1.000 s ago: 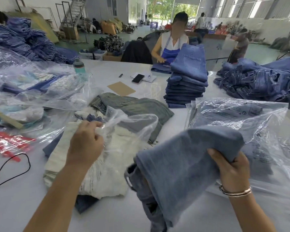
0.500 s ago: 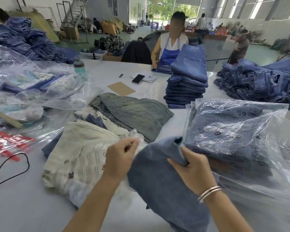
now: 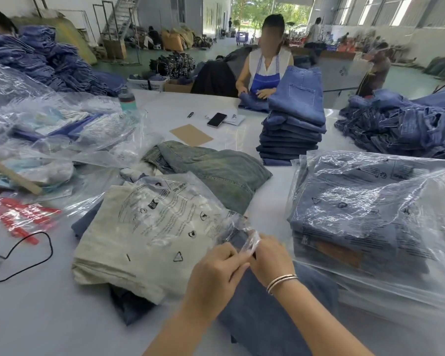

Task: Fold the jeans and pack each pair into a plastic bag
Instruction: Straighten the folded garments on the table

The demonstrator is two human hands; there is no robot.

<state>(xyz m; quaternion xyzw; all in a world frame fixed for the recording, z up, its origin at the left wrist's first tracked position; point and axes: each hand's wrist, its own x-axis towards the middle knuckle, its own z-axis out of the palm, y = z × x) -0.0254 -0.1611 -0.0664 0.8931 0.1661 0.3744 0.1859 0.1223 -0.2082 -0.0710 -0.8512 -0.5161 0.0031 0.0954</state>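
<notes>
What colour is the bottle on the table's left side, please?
Teal, with a dark cap, on the bottle; the head view shows it.

The clear plastic bag lying over the cream folded jeans carries the upside-down word "WARNING" above small black print, too fine to read, and recycling-triangle symbols.

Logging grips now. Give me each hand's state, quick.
Left hand: closed, pinching the plastic bag edge.
Right hand: closed, pinching the same bag edge.
</notes>
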